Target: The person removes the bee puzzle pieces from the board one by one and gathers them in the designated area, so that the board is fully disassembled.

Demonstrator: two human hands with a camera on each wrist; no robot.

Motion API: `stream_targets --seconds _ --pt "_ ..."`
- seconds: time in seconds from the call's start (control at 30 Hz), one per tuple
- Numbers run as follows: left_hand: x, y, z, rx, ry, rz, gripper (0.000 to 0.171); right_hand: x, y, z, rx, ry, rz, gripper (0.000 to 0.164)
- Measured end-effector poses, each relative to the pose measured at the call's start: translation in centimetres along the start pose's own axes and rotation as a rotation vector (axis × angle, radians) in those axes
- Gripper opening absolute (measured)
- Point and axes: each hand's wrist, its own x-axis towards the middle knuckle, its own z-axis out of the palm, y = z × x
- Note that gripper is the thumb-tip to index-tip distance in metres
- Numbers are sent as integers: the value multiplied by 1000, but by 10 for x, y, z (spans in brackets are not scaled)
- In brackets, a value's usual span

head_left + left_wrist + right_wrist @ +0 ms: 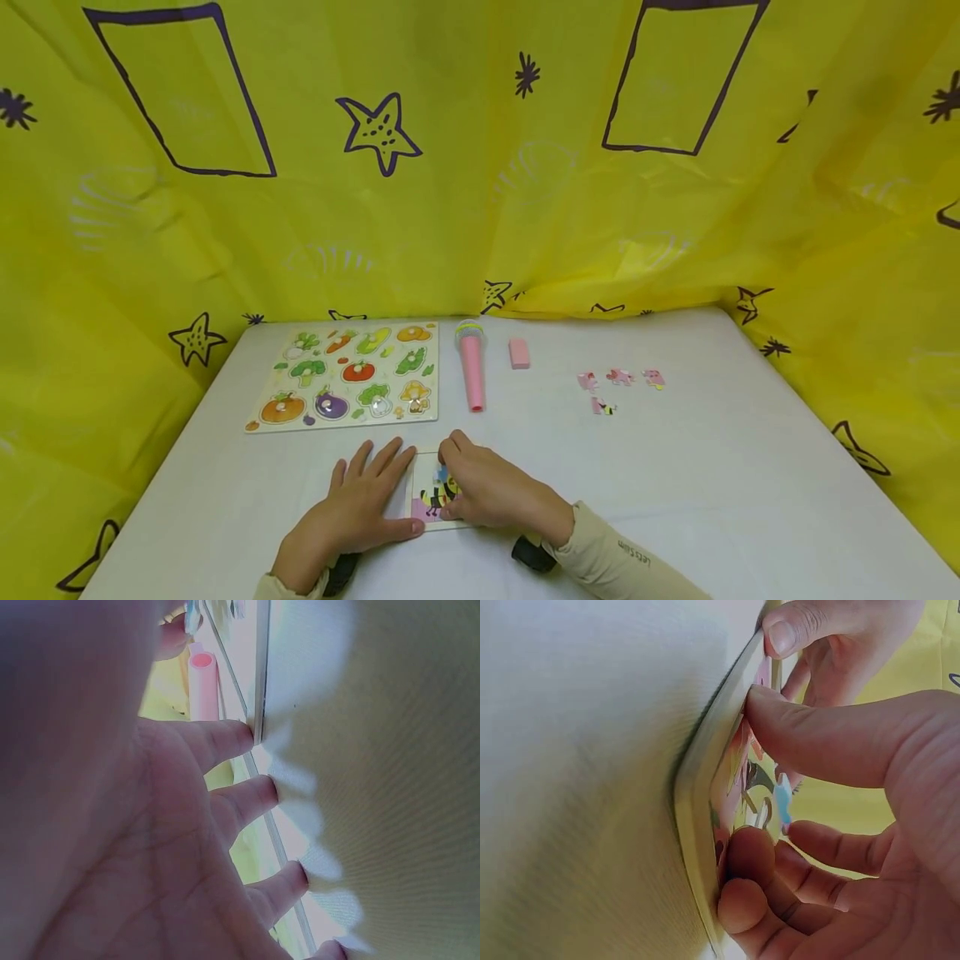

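Note:
A small framed jigsaw puzzle (418, 510) with a bee picture lies at the table's front middle. My left hand (358, 504) rests beside it with fingers spread, the thumb on its near left corner and the index fingertip at its far left corner. Over the puzzle's right part bends my right hand (491, 487), fingers curled. A light blue jigsaw piece (782, 799) stands tilted up at its index fingertip in the right wrist view. The right thumb (802, 735) reaches the near edge of the frame, while the other fingertips lie along its right side.
A vegetable peg puzzle board (390, 367) lies behind the left hand. Right of it are a pink toy microphone (472, 371) and a pink block (519, 353). Several loose pink jigsaw pieces (620, 377) lie farther right. Yellow patterned cloth (465, 217) walls the table.

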Motion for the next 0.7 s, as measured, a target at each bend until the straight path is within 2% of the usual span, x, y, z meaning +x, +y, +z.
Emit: stream_targets --seconds 0.2,0.33,0.5,0.6,0.7 --pt "0 0 0 3 -2 -7 102 -2 -2 -2 10 -13 11 51" --pt "1 1 0 8 -5 -8 102 -2 -1 -2 -39 3 -27 48" --pt "0 0 0 13 2 -4 101 -1 -3 -2 -77 59 -95 30" --pt "0 0 0 11 5 0 101 0 -4 -1 -57 96 -117 16" --pt "0 0 1 7 6 1 101 2 -4 0 -17 113 -121 11"
